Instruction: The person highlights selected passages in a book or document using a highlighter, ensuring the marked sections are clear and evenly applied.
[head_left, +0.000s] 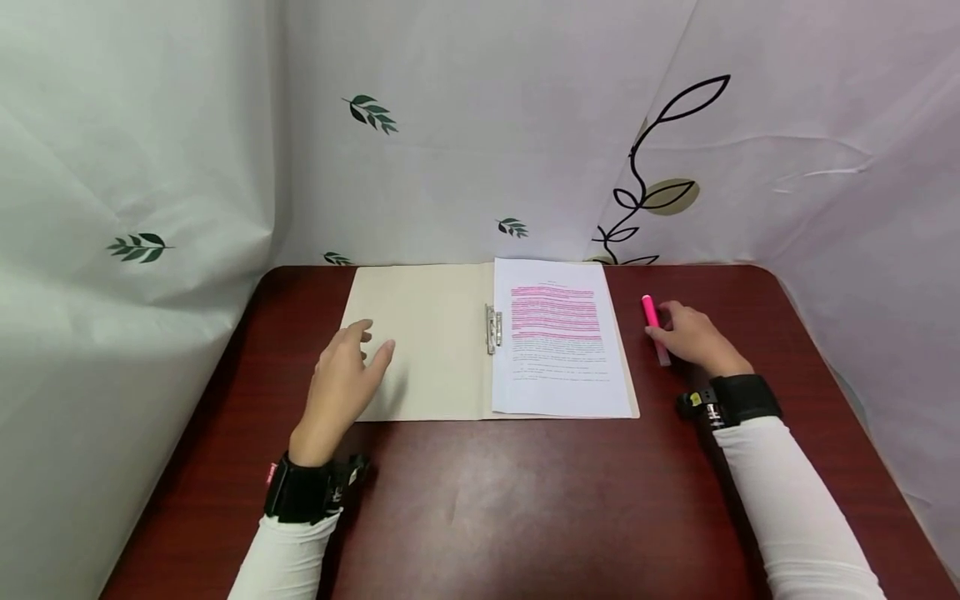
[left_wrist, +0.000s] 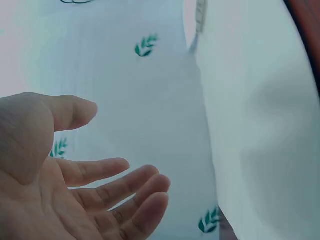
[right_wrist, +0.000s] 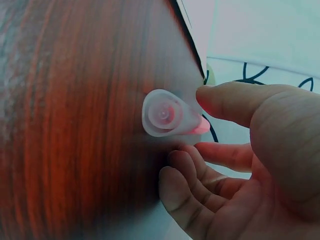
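Note:
A pink highlighter (head_left: 649, 310) lies on the table to the right of an open cream folder (head_left: 420, 342). My right hand (head_left: 693, 337) is beside the highlighter, its thumb overlapping it in the head view. In the right wrist view, thumb and forefinger stand apart around the pink end of the highlighter (right_wrist: 165, 114), and its clear end faces the camera. Whether the hand touches it, I cannot tell. My left hand (head_left: 347, 371) hovers over the folder's left cover, fingers loosely bent and holding nothing. Printed sheets (head_left: 558, 392) lie on the folder's right side, their upper lines marked pink.
A metal clip (head_left: 493, 329) sits along the folder's spine. The dark red wooden table (head_left: 525, 508) extends toward me. White cloth with leaf prints (head_left: 480, 125) hangs behind the table and along both sides.

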